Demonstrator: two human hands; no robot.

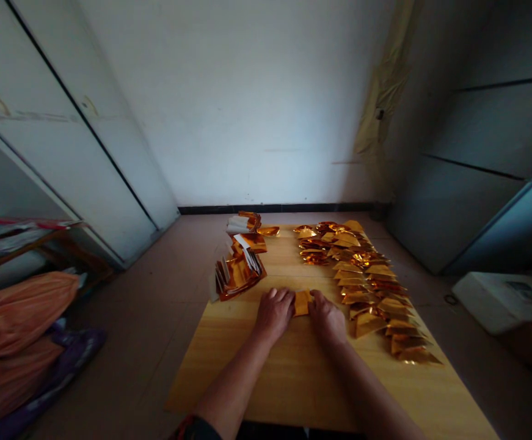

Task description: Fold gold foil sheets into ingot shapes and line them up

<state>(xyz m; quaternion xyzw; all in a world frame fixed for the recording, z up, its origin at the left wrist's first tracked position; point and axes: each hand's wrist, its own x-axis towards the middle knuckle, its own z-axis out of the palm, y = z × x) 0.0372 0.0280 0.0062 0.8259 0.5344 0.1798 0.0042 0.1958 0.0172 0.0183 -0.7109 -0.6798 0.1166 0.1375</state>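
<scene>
Both bare hands, the left hand (273,315) and the right hand (327,319), lie knuckles-up and half curled on a smooth, pale wooden tabletop (266,391), gripping between them a small folded piece of shiny gold foil (301,302) – its crisp edges catch the light. Just right of the hands, angular foil folds (371,287) pile in a long, overlapping row; ahead and left sits a loose stack of gold-and-white sheets (239,272) – crinkled, glossy, slightly fanned.
</scene>
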